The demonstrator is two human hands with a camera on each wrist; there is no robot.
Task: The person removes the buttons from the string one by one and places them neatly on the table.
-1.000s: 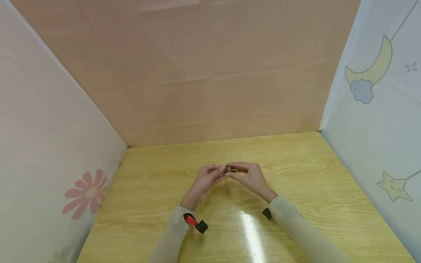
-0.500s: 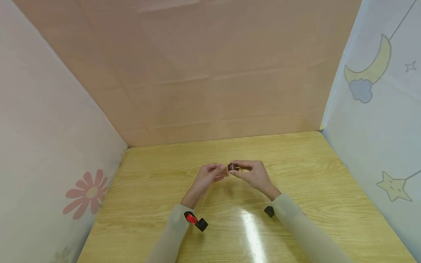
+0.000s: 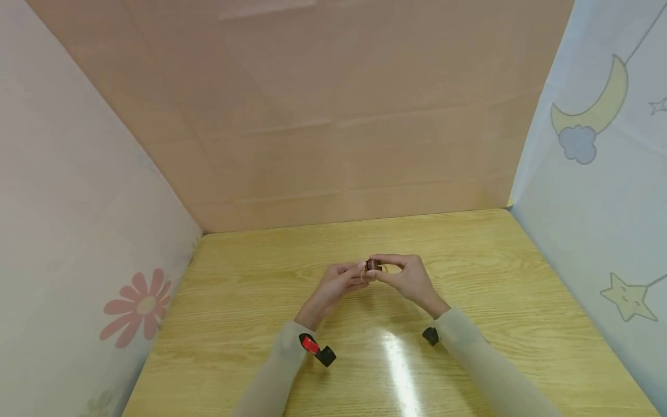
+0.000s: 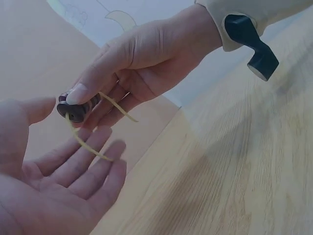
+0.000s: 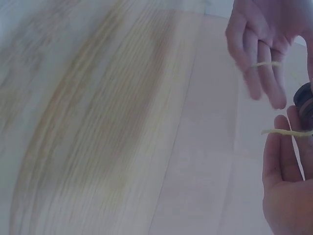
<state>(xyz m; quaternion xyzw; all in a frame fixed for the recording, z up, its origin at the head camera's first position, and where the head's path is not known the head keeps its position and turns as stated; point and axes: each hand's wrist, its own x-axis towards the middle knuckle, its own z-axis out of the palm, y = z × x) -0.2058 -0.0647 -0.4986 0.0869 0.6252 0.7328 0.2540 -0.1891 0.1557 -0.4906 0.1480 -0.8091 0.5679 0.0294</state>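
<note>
A short brown striped stack of button-like discs (image 4: 78, 106) is threaded on a thin yellow cord (image 4: 87, 145), with a loose end at each side. My right hand (image 3: 411, 279) pinches the stack between thumb and fingertips, just above the table. Palm up in the left wrist view, my left hand (image 4: 63, 181) has its fingers spread under the stack, and one cord end lies across them. Its thumb tip is close to the dark end disc; whether they touch, I cannot tell. In the right wrist view, the stack (image 5: 304, 100) is partly cut off by the frame edge.
A wood-grain table (image 3: 250, 278) spreads beneath both hands, with a bright glare streak near the front. An orange-brown sheet (image 3: 333, 116) stands behind it. Pale printed panels (image 3: 589, 231) rise at both sides. Black clip-like pieces (image 3: 326, 355) hang at both wrists.
Both hands and the stack have shifted slightly to the right. About half a second ago the left fingertips were drawn back at the stack's left end; now they reach beneath it.
</note>
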